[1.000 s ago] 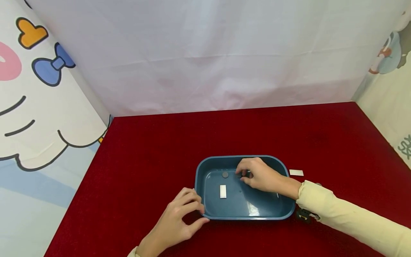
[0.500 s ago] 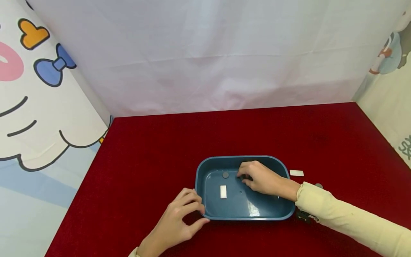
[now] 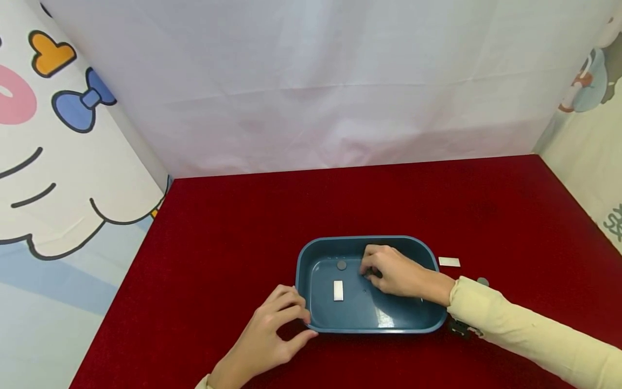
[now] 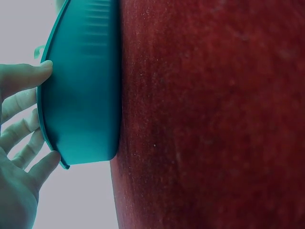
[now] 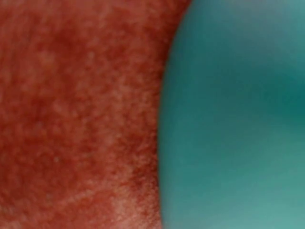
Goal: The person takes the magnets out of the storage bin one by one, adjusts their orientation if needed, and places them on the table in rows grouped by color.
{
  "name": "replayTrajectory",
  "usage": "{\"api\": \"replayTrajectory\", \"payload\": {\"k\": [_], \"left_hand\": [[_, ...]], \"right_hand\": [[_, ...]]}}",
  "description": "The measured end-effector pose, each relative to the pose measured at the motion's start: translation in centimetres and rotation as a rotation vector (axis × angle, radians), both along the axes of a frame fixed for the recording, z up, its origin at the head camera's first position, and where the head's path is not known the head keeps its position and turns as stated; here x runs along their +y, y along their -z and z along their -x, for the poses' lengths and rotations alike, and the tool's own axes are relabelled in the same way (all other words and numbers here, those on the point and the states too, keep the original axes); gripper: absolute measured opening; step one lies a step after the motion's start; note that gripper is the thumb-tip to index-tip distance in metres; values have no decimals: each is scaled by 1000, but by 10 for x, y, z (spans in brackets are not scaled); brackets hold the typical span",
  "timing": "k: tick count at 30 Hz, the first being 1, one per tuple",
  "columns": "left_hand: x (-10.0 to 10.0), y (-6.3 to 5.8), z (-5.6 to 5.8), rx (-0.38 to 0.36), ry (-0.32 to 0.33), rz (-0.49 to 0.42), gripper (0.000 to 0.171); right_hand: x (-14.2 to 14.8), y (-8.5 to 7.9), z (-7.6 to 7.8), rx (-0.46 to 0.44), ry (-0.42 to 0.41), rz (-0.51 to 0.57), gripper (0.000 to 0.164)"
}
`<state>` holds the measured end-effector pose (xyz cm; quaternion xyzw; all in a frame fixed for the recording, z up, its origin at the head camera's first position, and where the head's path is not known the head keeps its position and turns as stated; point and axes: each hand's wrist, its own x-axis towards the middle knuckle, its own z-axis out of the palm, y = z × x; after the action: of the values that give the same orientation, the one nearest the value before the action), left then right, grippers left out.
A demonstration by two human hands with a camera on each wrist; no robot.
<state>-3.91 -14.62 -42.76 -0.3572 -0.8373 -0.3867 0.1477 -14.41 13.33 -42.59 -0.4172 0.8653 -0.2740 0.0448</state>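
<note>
A blue plastic tub stands on the red cloth. At its near left corner my left hand holds the rim, with the thumb on the near side and the fingers round the left side. The left wrist view shows this hand against the tub wall. My right hand reaches inside, fingers and thumb curled together low over the floor. A small dark disc seems pinched there, mostly hidden. Left of it lie a grey disc and a white rectangular tile. The right wrist view shows no hand.
Outside the tub on the right lie another white tile and a grey disc, close to the right sleeve. A dark object sits under the forearm by the tub's right end. A white curtain hangs behind the table.
My right hand has shifted slightly nearer and its fingers have closed up; the dark disc at its fingertips is now mostly out of sight. The left hand stays at the corner.
</note>
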Motion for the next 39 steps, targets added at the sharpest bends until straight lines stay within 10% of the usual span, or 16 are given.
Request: {"api": "replayTrajectory", "payload": {"k": [39], "left_hand": [[1,0,0,8,-6,-6,26]], "right_hand": [[40,-35,-6,-151,64,211,14]]}}
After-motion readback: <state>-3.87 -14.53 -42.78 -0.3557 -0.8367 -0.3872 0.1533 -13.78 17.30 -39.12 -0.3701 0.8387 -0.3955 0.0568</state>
